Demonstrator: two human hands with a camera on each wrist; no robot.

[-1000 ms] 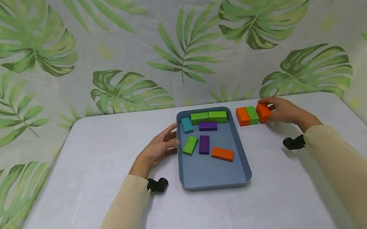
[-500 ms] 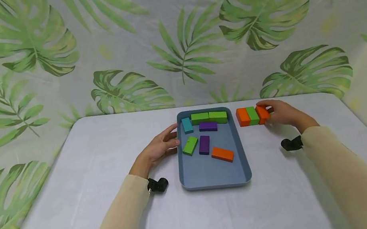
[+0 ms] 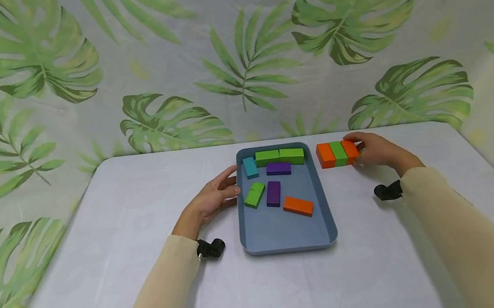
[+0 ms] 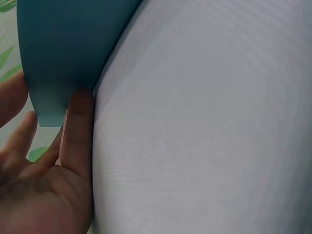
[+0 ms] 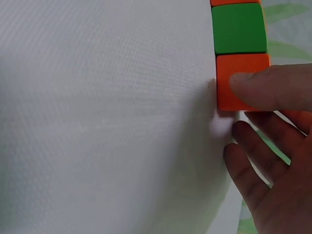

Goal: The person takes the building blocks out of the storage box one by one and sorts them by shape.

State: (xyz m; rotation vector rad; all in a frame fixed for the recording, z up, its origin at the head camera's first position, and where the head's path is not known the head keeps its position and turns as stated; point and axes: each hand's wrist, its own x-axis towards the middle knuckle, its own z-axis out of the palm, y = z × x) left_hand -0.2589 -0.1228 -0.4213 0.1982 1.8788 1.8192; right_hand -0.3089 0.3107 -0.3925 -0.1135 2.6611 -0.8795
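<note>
Right of the tray, an orange block (image 3: 350,152) ends a short row with a green block (image 3: 339,154) and another orange block (image 3: 326,156). My right hand (image 3: 374,150) pinches the end orange block; in the right wrist view the thumb lies on its near face, and the block touches the green block (image 5: 240,29). My left hand (image 3: 212,200) rests its fingertips against the left wall of the blue-grey tray (image 3: 290,236). In the left wrist view, extended fingers touch the outside of the tray (image 4: 68,53).
Inside the tray lie several blocks: a teal block (image 3: 250,167), green blocks (image 3: 268,157) along the far wall, a purple block (image 3: 273,193) and an orange block (image 3: 297,206) among them. White cloth (image 3: 138,205) covers the table; a leaf-patterned curtain (image 3: 242,67) hangs behind.
My right hand has slid the end orange block left and straightened it, closing the gap to the green block. The left hand and the tray have stayed in place.
</note>
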